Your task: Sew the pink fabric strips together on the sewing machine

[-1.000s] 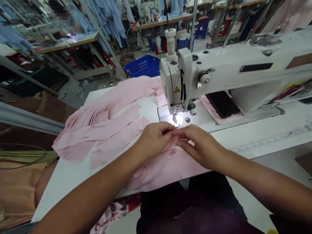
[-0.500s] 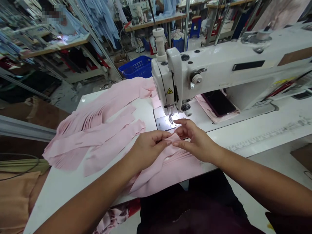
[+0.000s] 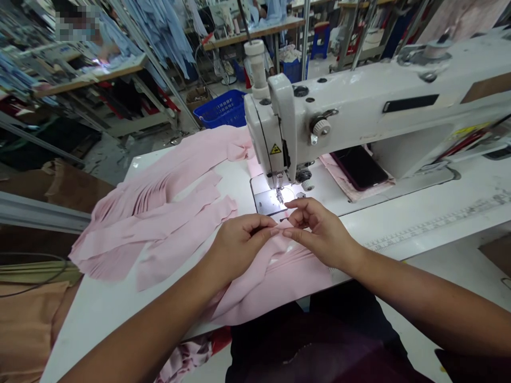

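My left hand [image 3: 241, 242] pinches the edge of a pink fabric piece [image 3: 259, 271] between thumb and forefinger. Just to its right, my right hand [image 3: 321, 231] grips the same edge, thumb below and fingers curled above. Both hands are in front of the lit needle and presser foot [image 3: 279, 196] of a white sewing machine [image 3: 343, 111]. The held fabric drapes toward my lap over more pink pieces [image 3: 291, 282] at the table's front edge. A small dark spot shows between the fingertips; I cannot make out what it is.
Stacked pink fabric strips [image 3: 151, 197] spread over the left of the white table [image 3: 104, 314]. A dark phone [image 3: 361, 167] lies on folded pink cloth under the machine arm. Behind the table stands a blue basket [image 3: 221, 109]. A person works at another machine at upper left.
My fingertips have shifted slightly on the fabric edge, and my right hand sits a little lower. The camera view has moved slightly. Both hands keep hold of the fabric.
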